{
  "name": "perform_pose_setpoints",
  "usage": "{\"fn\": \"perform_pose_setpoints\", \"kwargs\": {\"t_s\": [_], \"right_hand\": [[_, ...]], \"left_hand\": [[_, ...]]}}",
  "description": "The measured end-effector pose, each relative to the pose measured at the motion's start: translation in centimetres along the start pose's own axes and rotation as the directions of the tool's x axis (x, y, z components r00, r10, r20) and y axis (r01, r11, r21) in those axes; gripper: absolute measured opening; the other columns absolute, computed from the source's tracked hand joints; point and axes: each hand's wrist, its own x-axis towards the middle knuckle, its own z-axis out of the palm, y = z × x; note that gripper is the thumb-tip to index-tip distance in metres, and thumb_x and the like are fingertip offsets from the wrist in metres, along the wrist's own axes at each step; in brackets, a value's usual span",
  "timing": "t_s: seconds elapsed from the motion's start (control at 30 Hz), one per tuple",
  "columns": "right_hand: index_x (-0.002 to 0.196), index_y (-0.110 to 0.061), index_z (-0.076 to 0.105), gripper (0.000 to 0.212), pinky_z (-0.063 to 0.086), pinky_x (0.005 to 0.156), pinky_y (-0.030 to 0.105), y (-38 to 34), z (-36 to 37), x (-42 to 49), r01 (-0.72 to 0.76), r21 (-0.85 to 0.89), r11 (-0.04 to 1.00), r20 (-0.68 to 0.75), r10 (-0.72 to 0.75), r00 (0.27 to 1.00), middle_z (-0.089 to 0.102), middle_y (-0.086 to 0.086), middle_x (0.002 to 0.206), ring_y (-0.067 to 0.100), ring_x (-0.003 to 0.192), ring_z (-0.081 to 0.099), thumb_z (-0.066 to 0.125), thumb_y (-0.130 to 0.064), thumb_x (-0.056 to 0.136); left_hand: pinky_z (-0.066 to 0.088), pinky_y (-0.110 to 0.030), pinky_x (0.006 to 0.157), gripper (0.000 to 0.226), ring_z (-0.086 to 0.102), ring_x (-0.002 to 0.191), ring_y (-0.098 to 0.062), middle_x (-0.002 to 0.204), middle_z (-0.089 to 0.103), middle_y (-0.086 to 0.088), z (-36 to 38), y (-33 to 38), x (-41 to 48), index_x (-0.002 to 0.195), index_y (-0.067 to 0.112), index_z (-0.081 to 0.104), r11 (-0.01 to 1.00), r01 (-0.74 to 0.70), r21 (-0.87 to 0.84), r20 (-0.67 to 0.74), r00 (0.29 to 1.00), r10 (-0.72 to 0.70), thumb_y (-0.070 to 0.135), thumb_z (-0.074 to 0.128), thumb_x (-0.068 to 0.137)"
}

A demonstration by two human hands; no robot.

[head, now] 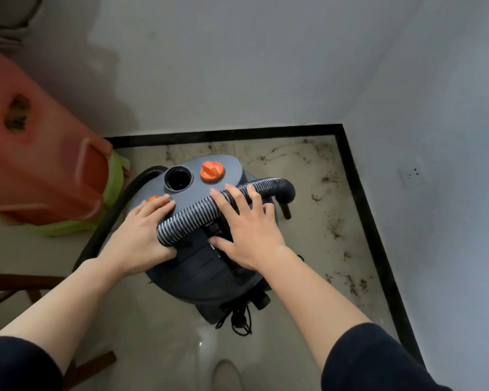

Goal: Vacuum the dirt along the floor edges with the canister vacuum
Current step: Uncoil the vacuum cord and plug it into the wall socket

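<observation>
The canister vacuum [203,266] is standing on the pale tiled floor [158,342] in a corner of the room, near both walls, with its grey lid facing up. A ribbed grey hose [192,213] is lying across the lid, running from the near left to a black curved end piece [287,190] that is hanging off the far right side.

The right hand [251,224] is resting over the hose with its fingers spread and nearly straight. Its fingertips are reaching past the hose onto the lid and it is not closing around anything. The left hand [140,232] is lying flat on the left of the lid, fingers straight and together, partly covering a small orange button [154,198]. Its thumb is lying just under the hose's near end, and the fingers are not curling round it.

On the lid beyond the hands, an orange knob [212,171] is sitting beside an open round port [178,179]. A thick black hose [110,221] is curving down the vacuum's left side, and a black power cord [240,320] is hanging bunched at its near base.

Dark dirt [335,230] is lying scattered along the black skirting [360,193] to the right and at the back edge. An orange plastic stool [40,153] is sitting tilted over a green one [116,176] at the left, with a white wall socket [412,174] on the right wall.
</observation>
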Motion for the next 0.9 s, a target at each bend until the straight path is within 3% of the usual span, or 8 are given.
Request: {"fn": "perform_pose_setpoints", "kwargs": {"t_s": [0.13,0.37,0.57,0.7,0.8,0.9], "right_hand": [[0.151,-0.036,-0.008,0.087,0.022,0.109,0.056,-1.7,-0.7,3.7,0.064,-0.031,0.997,0.029,-0.063,0.998,-0.001,-0.003,0.158,0.034,0.143,-0.002,0.049,-0.061,0.089],[0.150,-0.038,-0.009,0.088,0.024,0.108,0.053,-3.4,-1.3,6.7,0.154,-0.068,0.986,0.073,-0.149,0.986,-0.004,-0.006,0.158,0.032,0.144,-0.006,0.050,-0.060,0.089],[0.150,-0.039,-0.012,0.091,0.022,0.111,0.052,-3.3,-1.0,7.0,0.177,-0.048,0.983,0.078,-0.173,0.982,-0.010,-0.009,0.159,0.029,0.146,-0.014,0.052,-0.060,0.088],[0.152,-0.036,-0.002,0.084,0.015,0.116,0.047,-2.5,-1.2,5.9,0.184,0.057,0.981,-0.008,-0.184,0.983,-0.001,-0.008,0.161,0.024,0.148,-0.005,0.053,-0.052,0.091],[0.153,-0.028,0.017,0.074,0.024,0.110,0.041,-0.1,-1.0,4.0,0.137,0.174,0.975,-0.127,-0.116,0.985,0.015,-0.004,0.159,0.020,0.146,0.014,0.056,-0.043,0.092],[0.148,-0.023,0.031,0.061,0.031,0.102,0.038,3.8,0.1,1.8,0.023,0.254,0.967,-0.129,0.011,0.992,0.033,-0.003,0.152,0.017,0.136,0.033,0.055,-0.038,0.093]], "left_hand": [[0.006,-0.027,0.120,0.118,0.020,0.147,-0.018,0.158,0.030,-0.003,-1.0,-2.3,0.1,0.149,0.011,0.039,0.998,0.054,-0.016,-0.046,0.997,-0.055,0.062,0.043,0.043],[0.009,-0.036,0.122,0.118,0.023,0.147,-0.025,0.157,0.031,-0.010,-1.2,-4.1,-0.4,0.148,0.005,0.038,0.990,0.142,-0.011,-0.082,0.986,-0.143,0.061,0.040,0.044],[0.008,-0.048,0.121,0.121,0.011,0.149,-0.032,0.161,0.020,-0.006,-0.3,-4.2,-0.7,0.154,0.010,0.026,0.979,0.201,-0.020,-0.048,0.978,-0.202,0.067,0.041,0.048],[0.006,-0.051,0.121,0.122,-0.001,0.150,-0.034,0.164,0.011,-0.002,0.1,-3.9,-0.8,0.156,0.015,0.020,0.962,0.269,-0.042,0.000,0.963,-0.269,0.069,0.051,0.051],[0.006,-0.046,0.122,0.112,0.001,0.150,-0.033,0.162,0.015,-0.011,0.2,-1.4,-1.7,0.154,0.008,0.023,0.961,0.276,-0.027,-0.150,0.949,-0.276,0.054,0.071,0.064],[0.015,-0.047,0.121,0.085,0.018,0.146,-0.037,0.154,0.030,-0.022,1.9,2.6,-2.7,0.146,-0.003,0.036,0.995,0.094,0.028,-0.427,0.901,-0.073,0.017,0.077,0.074]]}}
